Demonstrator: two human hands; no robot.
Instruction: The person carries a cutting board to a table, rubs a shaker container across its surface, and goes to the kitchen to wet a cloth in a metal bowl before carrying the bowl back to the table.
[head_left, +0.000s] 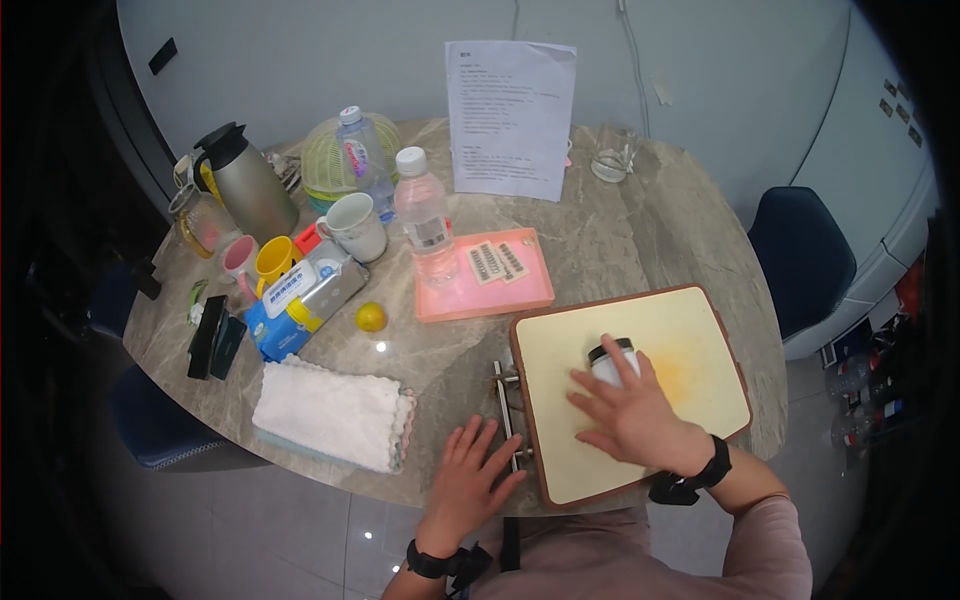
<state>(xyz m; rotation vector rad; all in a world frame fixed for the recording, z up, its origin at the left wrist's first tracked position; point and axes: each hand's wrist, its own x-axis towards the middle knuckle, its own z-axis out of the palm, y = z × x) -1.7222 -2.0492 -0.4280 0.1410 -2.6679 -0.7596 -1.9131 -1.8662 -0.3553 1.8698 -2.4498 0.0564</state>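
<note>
The jar (603, 371) is on the board (560, 440), under the right hand (645, 415), its fingers spread, black lid end pointing away. The left hand (462, 492), fingers apart, is farther from it.

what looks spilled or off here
A yellow-orange stain marks the cream cutting board, just right of the dark-lidded jar under the right hand. It looks odd because the surrounding surface is plain.

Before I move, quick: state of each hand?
Left hand: open, empty, fingers spread at the table edge.
Right hand: fingers spread over the jar; whether it grips cannot be told.
</note>
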